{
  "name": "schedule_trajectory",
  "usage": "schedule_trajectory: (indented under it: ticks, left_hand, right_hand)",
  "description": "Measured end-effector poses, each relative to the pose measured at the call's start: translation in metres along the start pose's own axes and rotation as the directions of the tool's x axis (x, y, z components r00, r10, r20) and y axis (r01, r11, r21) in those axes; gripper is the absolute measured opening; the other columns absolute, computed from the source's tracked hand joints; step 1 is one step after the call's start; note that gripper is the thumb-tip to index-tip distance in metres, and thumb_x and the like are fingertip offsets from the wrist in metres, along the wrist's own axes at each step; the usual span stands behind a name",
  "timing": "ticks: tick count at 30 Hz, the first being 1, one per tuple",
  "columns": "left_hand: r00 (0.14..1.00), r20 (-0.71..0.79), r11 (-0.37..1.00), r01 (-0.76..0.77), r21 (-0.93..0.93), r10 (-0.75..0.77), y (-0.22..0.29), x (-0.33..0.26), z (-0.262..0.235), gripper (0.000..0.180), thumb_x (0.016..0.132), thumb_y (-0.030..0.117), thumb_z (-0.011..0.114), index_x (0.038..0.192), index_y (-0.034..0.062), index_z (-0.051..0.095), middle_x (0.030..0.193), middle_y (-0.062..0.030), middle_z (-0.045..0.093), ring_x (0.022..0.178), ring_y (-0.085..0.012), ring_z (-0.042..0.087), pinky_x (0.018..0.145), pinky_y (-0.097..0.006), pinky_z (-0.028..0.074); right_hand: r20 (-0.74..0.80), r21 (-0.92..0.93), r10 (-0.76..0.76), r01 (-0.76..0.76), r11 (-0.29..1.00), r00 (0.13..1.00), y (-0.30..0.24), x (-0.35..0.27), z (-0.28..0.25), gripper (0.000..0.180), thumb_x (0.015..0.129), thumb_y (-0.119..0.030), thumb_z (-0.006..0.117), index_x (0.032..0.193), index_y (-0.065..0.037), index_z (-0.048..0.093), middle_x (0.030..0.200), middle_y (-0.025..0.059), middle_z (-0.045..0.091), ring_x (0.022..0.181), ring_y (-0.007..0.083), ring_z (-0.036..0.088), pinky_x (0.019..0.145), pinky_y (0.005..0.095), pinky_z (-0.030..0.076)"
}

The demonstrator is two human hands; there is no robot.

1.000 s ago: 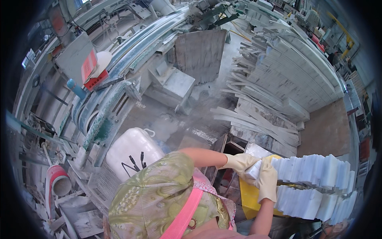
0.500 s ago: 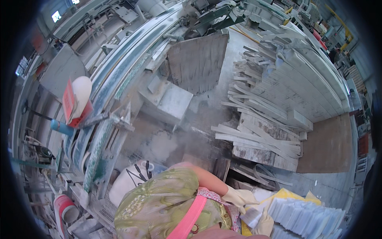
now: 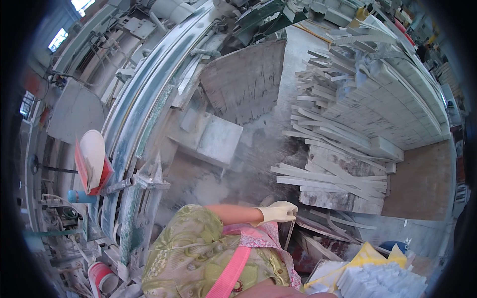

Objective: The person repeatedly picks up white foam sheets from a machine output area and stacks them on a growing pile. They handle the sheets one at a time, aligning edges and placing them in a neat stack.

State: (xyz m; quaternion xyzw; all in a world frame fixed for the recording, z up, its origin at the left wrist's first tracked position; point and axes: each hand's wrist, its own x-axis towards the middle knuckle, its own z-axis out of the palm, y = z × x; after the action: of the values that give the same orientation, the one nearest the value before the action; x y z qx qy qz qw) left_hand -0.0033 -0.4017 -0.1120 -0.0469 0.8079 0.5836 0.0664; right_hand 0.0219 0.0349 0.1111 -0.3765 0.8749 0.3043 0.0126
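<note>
Left hand (image 3: pixel 278 212): in a pale work glove, reaching out from a green patterned sleeve (image 3: pixel 191 238); fingers pinched together on the top edge of a thin glass-like pane (image 3: pixel 288 233) that hangs nearly upright just below the hand, beside the person's pink floral apron (image 3: pixel 258 238). Whether the pane is glass or thin stone cannot be told.

Right hand: not seen; hidden below the body at the lower edge.

Floor (image 3: pixel 223 179): grey, coated in stone dust. The held pane stands over the lower middle of it, near the foot of the offcut heap.

Stone strips (image 3: pixel 328 174): a loose heap of long pale offcuts, just right of the gloved hand, lying crosswise on one another.

Stacked stone slabs (image 3: pixel 392 104): a large tidy pile toward the upper right, behind the strips.

Stone block (image 3: pixel 218 141): a squarish grey piece on the floor, above the hand and well apart from it.

Leaning slab (image 3: pixel 246 79): rough, brownish-grey, standing at the top centre.

Curved rail (image 3: pixel 144 99): a long greenish machine track sweeping along the left side.

Red-and-white disc guard (image 3: pixel 92 161): left of the rail.

White tile stack (image 3: pixel 382 280): lower right corner, on yellow sheeting (image 3: pixel 367 256).
</note>
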Motion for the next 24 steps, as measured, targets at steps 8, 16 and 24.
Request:
schedule_trajectory:
  ticks: [8, 16, 24]
  left_hand:
    - [0.967, -0.042, 0.968, -0.250, 0.003, 0.250, 0.007, 0.094, -0.025, 0.028, 0.079, 0.026, 0.064, 0.093, 0.0026, 0.071, 0.084, -0.0220, 0.068, 0.077, -0.0392, 0.066, 0.071, -0.048, 0.053]
    - [0.875, 0.461, 0.985, 0.090, 0.147, -0.149, 0.019, 0.185, -0.033, 0.048, 0.086, 0.028, 0.066, 0.126, 0.0011, 0.064, 0.100, -0.0148, 0.074, 0.089, -0.0284, 0.072, 0.080, -0.038, 0.056]
    - [0.729, 0.652, 0.976, 0.116, 0.183, -0.208, 0.029, 0.257, -0.029, 0.047, 0.087, 0.028, 0.066, 0.126, 0.0016, 0.064, 0.104, -0.0170, 0.073, 0.098, -0.0292, 0.071, 0.085, -0.038, 0.055]
  right_hand:
    - [0.165, 0.367, 0.181, -0.231, 0.901, 0.969, -0.011, 0.040, -0.064, 0.106, 0.053, -0.027, 0.090, 0.141, 0.006, 0.040, 0.126, 0.0286, 0.058, 0.114, 0.0448, 0.057, 0.098, 0.0506, 0.046]
    - [0.754, 0.257, 0.312, -0.697, 0.670, 0.578, -0.024, 0.032, -0.048, 0.120, 0.050, -0.032, 0.096, 0.146, 0.002, 0.033, 0.120, 0.0165, 0.061, 0.111, 0.0328, 0.060, 0.097, 0.0428, 0.046]
    - [0.877, 0.041, 0.388, -0.849, 0.527, 0.283, -0.031, 0.061, -0.058, 0.120, 0.047, -0.033, 0.099, 0.144, 0.000, 0.036, 0.114, 0.0165, 0.064, 0.107, 0.0326, 0.064, 0.096, 0.0413, 0.050]
